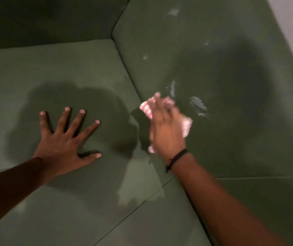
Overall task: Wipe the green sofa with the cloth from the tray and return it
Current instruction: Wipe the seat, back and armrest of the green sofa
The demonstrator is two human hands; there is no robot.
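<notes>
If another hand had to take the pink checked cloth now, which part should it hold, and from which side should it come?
Judging from its pose, take the cloth at the bunched flap showing right of the right hand, coming from the right along the sofa back. The hand presses flat over the middle, so only the edges are free; the upper-left corner is smaller and sits by the seat crease.

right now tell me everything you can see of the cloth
The cloth is a small pink-and-white checked rag, soft and crumpled, mostly hidden under the right hand. Bits show past the fingertips, beside the palm and near the wrist. The hand presses it flat against the green sofa backrest, close to the crease with the seat, just left of whitish smears. It looks blurred, so finer detail is unclear.
</notes>
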